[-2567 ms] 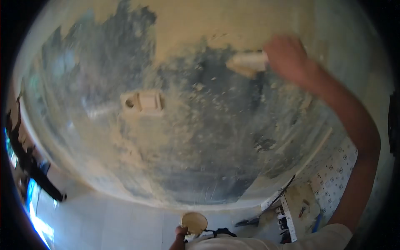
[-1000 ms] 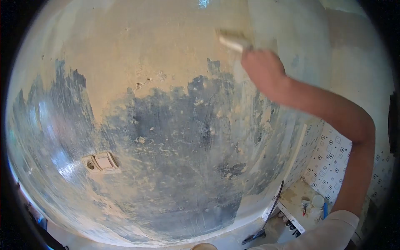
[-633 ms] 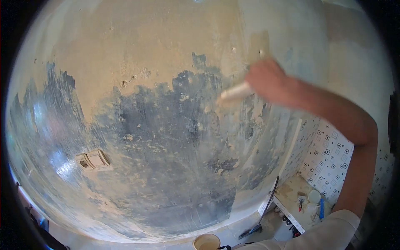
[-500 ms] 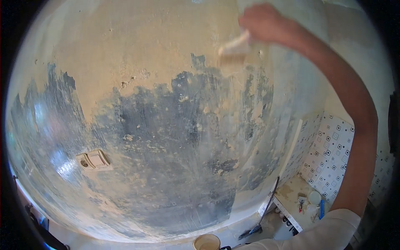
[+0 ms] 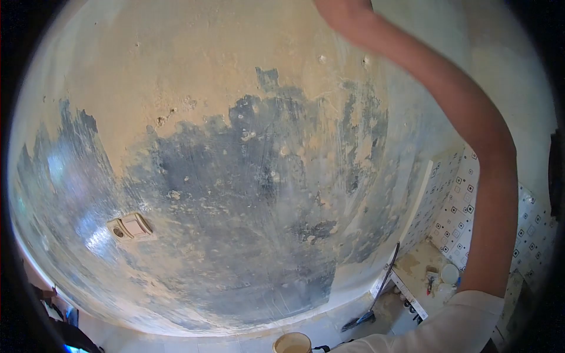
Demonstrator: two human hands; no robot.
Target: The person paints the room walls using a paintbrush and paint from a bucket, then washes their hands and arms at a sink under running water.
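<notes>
My right hand (image 5: 347,13) is high up at the top edge, in front of the upper wall (image 5: 206,53), with the bare forearm rising from a light sleeve. The frame cuts off its fingers; the wide flat paintbrush they gripped half a second ago lies out of view. Below the hand, the wall is yellowish with a large patchy grey area (image 5: 218,159), streaked and pitted. My left hand is not in view. At the bottom edge stands a round bucket (image 5: 292,341), with a small dark thing beside it that I cannot make out.
A socket and switch plate (image 5: 129,226) sits low on the wall at left. At right, a ledge (image 5: 419,267) bears a small brush (image 5: 431,279) and a white round container (image 5: 450,273) near patterned tiles (image 5: 459,203). A long-handled broom (image 5: 360,320) leans nearby. Part of another person (image 5: 56,309) shows lower left.
My right hand has moved up and slightly left, taking the paintbrush past the top edge. The view has shifted a little, and more of the person at lower left shows.
</notes>
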